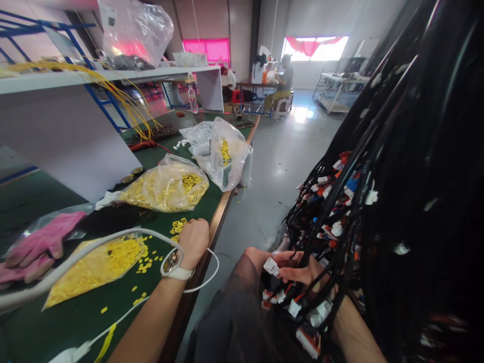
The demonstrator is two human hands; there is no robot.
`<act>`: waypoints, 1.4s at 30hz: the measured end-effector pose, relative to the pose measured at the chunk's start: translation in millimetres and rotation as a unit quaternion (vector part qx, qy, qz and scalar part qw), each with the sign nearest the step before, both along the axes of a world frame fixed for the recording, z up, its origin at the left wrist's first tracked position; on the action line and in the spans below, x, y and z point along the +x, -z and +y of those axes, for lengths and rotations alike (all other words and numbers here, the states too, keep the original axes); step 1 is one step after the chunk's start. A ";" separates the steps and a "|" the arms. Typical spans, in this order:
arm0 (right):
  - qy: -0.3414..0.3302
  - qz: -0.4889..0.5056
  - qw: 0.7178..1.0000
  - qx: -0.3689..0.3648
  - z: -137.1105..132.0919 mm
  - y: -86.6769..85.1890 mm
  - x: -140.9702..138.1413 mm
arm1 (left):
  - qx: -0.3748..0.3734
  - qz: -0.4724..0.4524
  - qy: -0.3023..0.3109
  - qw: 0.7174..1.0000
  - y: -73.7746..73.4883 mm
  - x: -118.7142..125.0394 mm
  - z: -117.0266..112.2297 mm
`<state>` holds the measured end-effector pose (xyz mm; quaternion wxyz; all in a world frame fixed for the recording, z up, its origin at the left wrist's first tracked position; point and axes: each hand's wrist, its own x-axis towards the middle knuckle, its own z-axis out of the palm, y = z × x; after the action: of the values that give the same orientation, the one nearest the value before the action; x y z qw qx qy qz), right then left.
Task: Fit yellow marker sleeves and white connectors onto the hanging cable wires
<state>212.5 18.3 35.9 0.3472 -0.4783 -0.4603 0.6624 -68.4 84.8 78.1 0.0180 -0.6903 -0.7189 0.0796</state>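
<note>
Left hand: the left hand (193, 241) is resting at the table's near edge, knuckles up, fingers curling down onto a small heap of loose yellow tags (177, 226); whether the fingertips are pinching one is hidden by the back of the hand
Left wrist: a watch (174, 266) is sitting on it, and a white cable (113, 239) is looping past it over the table
Right hand: the right hand (300, 269) is sitting low over the lap, reaching into the wire bundle, thumb and forefinger closing on a white connector (271, 266)
Connector: it is sitting at the fingertips, just left of the hand, at the end of a black wire
Wire bundle: a thick mass of black wires (397, 176) is hanging down on the right, with many white, red and blue plugs showing along its left edge; some strands are crossing over the right forearm
Table: the green table (56, 327) is carrying an open bag of yellow tags (98, 264) near the left hand, with a fuller bag (166, 186) lying behind it
Gloves: pink gloves (38, 244) are lying at the far left of the table
Background: a person (284, 80) is sitting at a far bench under a window
</note>
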 end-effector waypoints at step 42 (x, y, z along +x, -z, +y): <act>-0.004 0.002 1.000 -0.014 -6.0 2.8 5.7 | 0.023 0.013 0.022 0.999 -2.5 -11.5 1.3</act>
<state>218.2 12.3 33.1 0.3390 -0.4801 -0.4518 0.6711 -79.9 86.0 80.5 0.0447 -0.7045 -0.7046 0.0720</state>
